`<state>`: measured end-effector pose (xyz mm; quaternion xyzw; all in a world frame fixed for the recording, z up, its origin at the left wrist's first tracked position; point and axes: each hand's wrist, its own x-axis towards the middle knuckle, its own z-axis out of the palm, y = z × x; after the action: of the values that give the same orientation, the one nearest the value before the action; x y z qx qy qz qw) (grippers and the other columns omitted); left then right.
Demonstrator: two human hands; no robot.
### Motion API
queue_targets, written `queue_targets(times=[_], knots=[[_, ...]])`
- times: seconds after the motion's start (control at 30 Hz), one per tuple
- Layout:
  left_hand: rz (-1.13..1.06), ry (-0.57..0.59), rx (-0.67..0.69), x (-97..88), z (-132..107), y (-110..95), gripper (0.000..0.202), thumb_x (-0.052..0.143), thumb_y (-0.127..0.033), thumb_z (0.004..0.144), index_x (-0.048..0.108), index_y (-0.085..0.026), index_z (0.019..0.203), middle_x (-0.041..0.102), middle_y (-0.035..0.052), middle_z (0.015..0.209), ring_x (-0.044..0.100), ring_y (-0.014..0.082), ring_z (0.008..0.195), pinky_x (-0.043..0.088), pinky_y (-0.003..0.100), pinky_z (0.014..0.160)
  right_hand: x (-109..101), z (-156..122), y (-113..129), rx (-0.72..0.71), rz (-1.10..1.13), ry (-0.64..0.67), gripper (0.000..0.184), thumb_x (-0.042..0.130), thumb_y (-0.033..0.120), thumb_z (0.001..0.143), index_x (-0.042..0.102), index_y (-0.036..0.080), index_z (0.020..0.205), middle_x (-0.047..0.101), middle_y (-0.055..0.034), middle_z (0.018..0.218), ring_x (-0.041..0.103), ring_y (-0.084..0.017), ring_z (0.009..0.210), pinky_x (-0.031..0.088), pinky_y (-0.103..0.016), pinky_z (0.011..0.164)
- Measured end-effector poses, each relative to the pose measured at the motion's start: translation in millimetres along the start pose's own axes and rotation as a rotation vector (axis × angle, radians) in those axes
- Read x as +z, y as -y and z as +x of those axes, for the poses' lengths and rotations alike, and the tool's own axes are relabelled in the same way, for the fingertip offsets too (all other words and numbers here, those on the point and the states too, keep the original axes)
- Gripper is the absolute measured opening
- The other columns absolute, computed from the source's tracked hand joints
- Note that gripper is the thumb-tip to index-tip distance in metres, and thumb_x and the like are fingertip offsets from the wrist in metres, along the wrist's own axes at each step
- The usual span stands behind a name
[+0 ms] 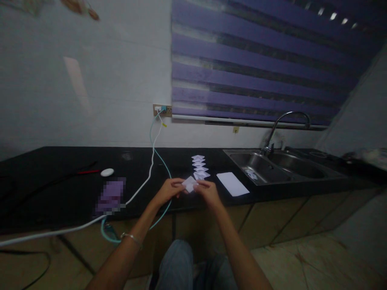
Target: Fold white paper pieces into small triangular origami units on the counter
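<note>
A small folded piece of white paper (190,184) is held up over the front of the black counter. My left hand (171,189) pinches its left corner, and my right hand (207,189) grips the right corner between thumb and fingers. Just behind it, a column of folded white paper pieces (198,164) runs back across the counter; the nearest is partly covered by the held paper. To the right of my right hand lies a flat stack or sheet of white paper (232,184).
A double steel sink (242,161) with a curved faucet (269,141) is set into the counter at the right. White and teal cables (152,161) hang from a wall socket (162,110) across the counter. A white oval object (107,172) and a blurred purple item (111,195) lie left.
</note>
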<state>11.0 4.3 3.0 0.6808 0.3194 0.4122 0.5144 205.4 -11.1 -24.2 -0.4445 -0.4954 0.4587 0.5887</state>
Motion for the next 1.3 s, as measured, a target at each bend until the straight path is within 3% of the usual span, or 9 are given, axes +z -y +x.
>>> queue_targets(times=[0.23,0.43,0.6,0.73,0.93,1.1,1.3], knots=[[0.007,0.0,0.004,-3.0,-0.8,3.4,0.045,0.068,-0.037,0.075,0.067,-0.006,0.109,0.071,0.0097,0.07,0.05,0.0086,0.045,0.036,0.019,0.042,-2.6,-1.0,1.2,-0.017,0.042,0.178,0.04,0.076,0.036,0.065,0.071,0.011,0.095,0.072,-0.0095,0.079,0.066,-0.019,0.066,0.051,-0.032,0.067],[-0.047,-0.014,0.03,-4.4,-2.4,2.1,0.043,0.068,-0.033,0.074,0.068,-0.008,0.109,0.072,0.0106,0.077,0.053,0.0104,0.051,0.036,0.02,0.044,-2.8,-5.2,5.0,-0.055,0.054,0.166,0.038,0.076,0.035,0.064,0.072,0.011,0.094,0.073,-0.0111,0.083,0.066,-0.021,0.069,0.052,-0.033,0.068],[-0.012,-0.055,0.027,-7.0,-0.2,5.7,0.031,0.071,-0.028,0.071,0.074,-0.008,0.093,0.07,0.0082,0.065,0.046,0.0078,0.043,0.034,0.021,0.042,-2.3,-5.3,4.6,-0.123,0.018,0.178,0.029,0.073,0.032,0.068,0.074,0.014,0.091,0.073,-0.01,0.086,0.066,-0.022,0.073,0.052,-0.034,0.07],[-0.028,-0.069,0.015,-7.7,1.4,9.2,0.028,0.071,-0.027,0.07,0.074,-0.007,0.088,0.071,0.01,0.068,0.046,0.0079,0.042,0.034,0.021,0.042,-1.7,-3.4,1.8,-0.171,-0.059,0.139,0.022,0.07,0.028,0.07,0.075,0.016,0.087,0.074,-0.0083,0.08,0.066,-0.022,0.072,0.051,-0.033,0.069],[-0.172,0.021,-0.033,-4.8,5.4,13.8,0.05,0.055,-0.049,0.082,0.059,-0.012,0.115,0.071,0.0099,0.074,0.064,0.0164,0.057,0.035,0.02,0.042,-1.0,-4.5,-0.1,-0.227,-0.163,0.065,0.021,0.064,0.022,0.073,0.075,0.017,0.089,0.073,-0.0065,0.072,0.066,-0.02,0.066,0.05,-0.031,0.065],[0.034,0.125,-0.06,-0.4,4.5,8.2,0.045,0.051,-0.053,0.084,0.063,-0.01,0.082,0.068,0.0088,0.067,0.062,0.0138,0.055,0.034,0.019,0.044,1.6,-7.0,-0.3,-0.278,-0.219,0.071,0.021,0.059,0.02,0.075,0.075,0.018,0.089,0.074,-0.0067,0.075,0.067,-0.021,0.069,0.05,-0.03,0.064],[0.219,0.119,0.004,2.7,-2.8,-0.8,0.043,0.047,-0.052,0.086,0.058,-0.013,0.074,0.063,0.0027,0.06,0.056,0.0119,0.055,0.039,0.021,0.055,1.6,-11.2,8.0,-0.281,-0.215,0.141,0.022,0.058,0.021,0.076,0.075,0.018,0.09,0.074,-0.0069,0.083,0.066,-0.02,0.074,0.049,-0.029,0.067]])
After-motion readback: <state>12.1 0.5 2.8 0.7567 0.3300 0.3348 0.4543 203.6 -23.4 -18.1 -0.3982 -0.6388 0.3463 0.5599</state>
